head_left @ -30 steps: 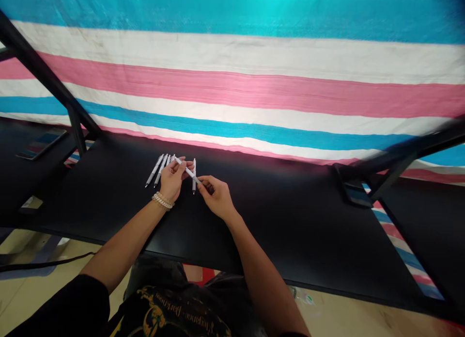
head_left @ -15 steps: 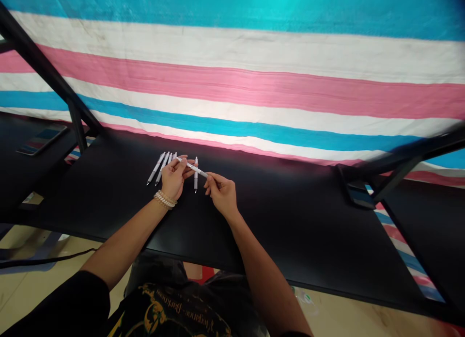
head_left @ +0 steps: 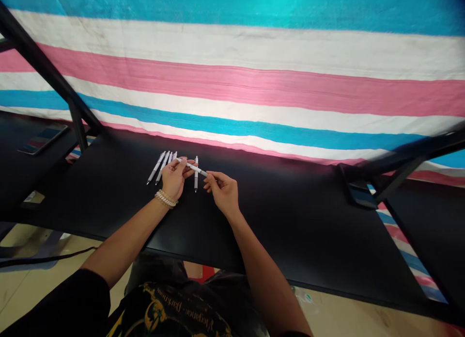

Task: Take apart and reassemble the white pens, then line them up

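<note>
Closest to us is our black shirt (head_left: 174, 310) with its yellow picture, by the near edge of the tabletop (head_left: 283, 220). Our right hand (head_left: 224, 192) has its fingers pinched on the grey end of a white pen (head_left: 195, 168). Our left hand (head_left: 174, 178), with a pale bracelet (head_left: 165, 199) at the wrist, has its thumb and fingers closed around the white end. So the pen is between our two hands, on a slant. We can't tell if it is all one piece.

To do this well, we think we should hold the white end snug and go softly at the grey end. Both hands should line up with the pen, so it doesn't bend.

The lone pen (head_left: 196, 183) lies right by our fingers, and the held pen crosses it in our view. Let's not bump it; it might roll. A little bunch of pens (head_left: 156, 168) lies left of our left hand. Farthest off is the striped sheet (head_left: 232, 89).
</note>
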Demonstrator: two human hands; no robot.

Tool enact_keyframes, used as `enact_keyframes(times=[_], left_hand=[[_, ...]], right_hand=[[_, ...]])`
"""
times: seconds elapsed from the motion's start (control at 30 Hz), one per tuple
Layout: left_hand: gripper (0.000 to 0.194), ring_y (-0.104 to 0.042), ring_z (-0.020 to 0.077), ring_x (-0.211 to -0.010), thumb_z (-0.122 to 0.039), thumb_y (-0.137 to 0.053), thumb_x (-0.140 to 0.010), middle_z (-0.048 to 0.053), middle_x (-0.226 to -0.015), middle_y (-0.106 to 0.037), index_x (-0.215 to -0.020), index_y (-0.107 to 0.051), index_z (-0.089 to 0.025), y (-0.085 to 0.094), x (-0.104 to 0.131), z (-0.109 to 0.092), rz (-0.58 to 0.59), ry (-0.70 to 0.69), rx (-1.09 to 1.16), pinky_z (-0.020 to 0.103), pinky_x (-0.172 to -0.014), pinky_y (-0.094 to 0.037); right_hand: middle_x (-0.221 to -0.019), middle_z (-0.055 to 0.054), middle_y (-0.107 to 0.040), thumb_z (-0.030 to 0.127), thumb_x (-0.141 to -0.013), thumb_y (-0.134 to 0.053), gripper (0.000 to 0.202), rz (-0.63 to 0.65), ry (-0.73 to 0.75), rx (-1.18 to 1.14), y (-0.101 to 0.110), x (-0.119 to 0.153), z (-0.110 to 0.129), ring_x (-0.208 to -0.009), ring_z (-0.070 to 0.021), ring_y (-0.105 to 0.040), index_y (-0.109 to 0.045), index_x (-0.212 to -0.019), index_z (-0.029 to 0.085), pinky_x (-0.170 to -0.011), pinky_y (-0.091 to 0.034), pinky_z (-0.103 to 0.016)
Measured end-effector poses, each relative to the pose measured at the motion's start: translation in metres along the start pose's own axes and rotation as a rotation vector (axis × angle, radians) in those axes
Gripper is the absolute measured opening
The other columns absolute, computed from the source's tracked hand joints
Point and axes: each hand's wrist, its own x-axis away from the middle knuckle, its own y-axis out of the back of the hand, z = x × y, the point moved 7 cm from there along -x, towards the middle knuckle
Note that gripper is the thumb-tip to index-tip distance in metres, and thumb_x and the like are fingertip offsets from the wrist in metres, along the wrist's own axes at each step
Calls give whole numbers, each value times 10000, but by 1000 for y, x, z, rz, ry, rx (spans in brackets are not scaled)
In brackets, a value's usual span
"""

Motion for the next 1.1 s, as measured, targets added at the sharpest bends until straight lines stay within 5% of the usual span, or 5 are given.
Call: enact_keyframes(times=[0.1,0.47,0.6,0.7,1.1], left_hand=[[281,-741,218,-880,-344,-771,-796,93,-916,-743,-915,-619,-140,1,0,0,2,-6,-5,381,-853,-584],[297,-738,213,-881,-362,-769,-801,92,-932,-740,-934,-614,-147,1,-1,2,-3,-4,-14,372,-829,-589],[291,-737,212,-882,-359,-770,-800,92,-932,-740,-926,-619,-145,1,0,2,1,-2,-7,362,-821,-589],[290,-736,208,-880,-354,-772,-798,93,-929,-740,-933,-624,-144,0,0,3,3,11,-11,354,-817,-587],[158,-736,191,-888,-241,-741,-833,78,-904,-742,-872,-635,-130,16,-12,-5,-116,9,106,329,-857,-584]], right_hand=[[-1079,-79,-675,307,-853,-683,173,-5,48,40,0,0,4,-960,-209,-675,-745,-999,240,-837,-585,-377],[-988,-71,-686,308,-887,-635,157,-15,-17,-13,1,-1,0,-859,-197,-681,-746,-965,227,-744,-585,-356],[-1111,-64,-672,242,-824,-686,171,23,73,100,-1,-1,7,-1007,-212,-657,-738,-987,245,-873,-557,-369],[-1074,-64,-696,283,-876,-640,336,53,36,141,-5,1,2,-914,-190,-674,-657,-1209,243,-787,-563,-321],[-913,-44,-685,242,-982,-477,271,44,154,363,11,-3,16,-653,-136,-561,-707,-1125,229,-602,-423,-264]])
